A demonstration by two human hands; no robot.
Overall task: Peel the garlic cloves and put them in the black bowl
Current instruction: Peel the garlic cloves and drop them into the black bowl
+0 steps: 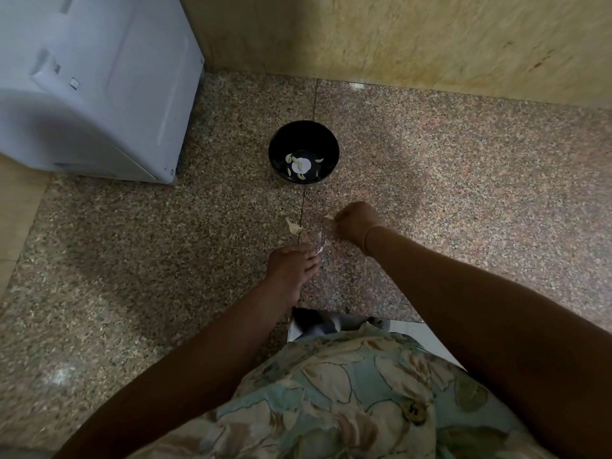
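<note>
The black bowl (303, 152) stands on the speckled granite counter, with several peeled garlic cloves (299, 165) lying in its bottom. Nearer to me, my right hand (356, 225) is curled and pinches a pale garlic clove (329, 217) at its fingertips. My left hand (291, 266) sits lower left of it and pinches a thin scrap of garlic skin (320, 249). An unpeeled garlic piece (293, 226) lies on the counter between my hands and the bowl. Both hands are well short of the bowl.
A white appliance (96, 84) fills the back left of the counter (463, 180). A beige marbled wall (414, 38) runs along the back. The counter's front edge lies just before my patterned shirt (347, 392).
</note>
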